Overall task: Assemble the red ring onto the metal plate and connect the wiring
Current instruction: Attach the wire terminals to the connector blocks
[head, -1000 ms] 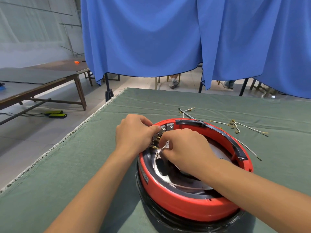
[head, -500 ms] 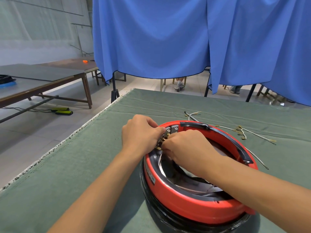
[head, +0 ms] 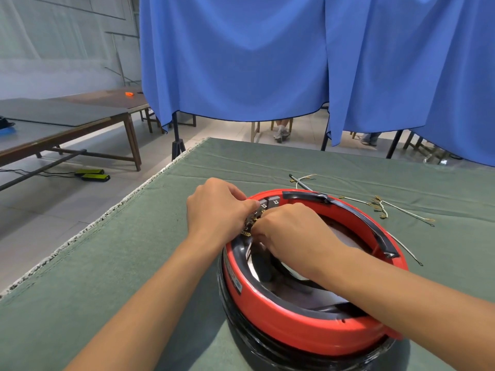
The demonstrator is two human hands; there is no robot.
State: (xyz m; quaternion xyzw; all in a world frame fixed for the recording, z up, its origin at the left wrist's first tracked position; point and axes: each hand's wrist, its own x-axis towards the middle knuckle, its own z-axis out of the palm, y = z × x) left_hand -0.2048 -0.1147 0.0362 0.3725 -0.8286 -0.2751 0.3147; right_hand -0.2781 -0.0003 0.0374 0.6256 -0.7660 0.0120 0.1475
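- A red ring (head: 308, 328) is being carried on a black round base (head: 294, 357), which is resting on the near right part of a green-clothed surface (head: 134, 263).
- A pale metal plate (head: 345, 236) is being shown inside the ring, partly hidden by the right forearm.
- The far left rim of the ring is being gripped by the left hand (head: 217, 210), its fingers curled over the rim beside a row of small grey terminal blocks (head: 269, 202).
- The right hand (head: 292, 231) is being held over the ring's inner edge, its fingers curled and pressed together at the brass terminals (head: 249, 226); whether a wire end is being pinched there cannot be told.
- The two hands are touching at the terminals.
- A black curved strip (head: 356, 215) is lying along the ring's far right rim.
- Loose white wires (head: 396, 210) with brass end connectors are lying on the cloth beyond the ring, apart from both hands.
- A blue curtain (head: 267, 62) is hanging behind the surface.
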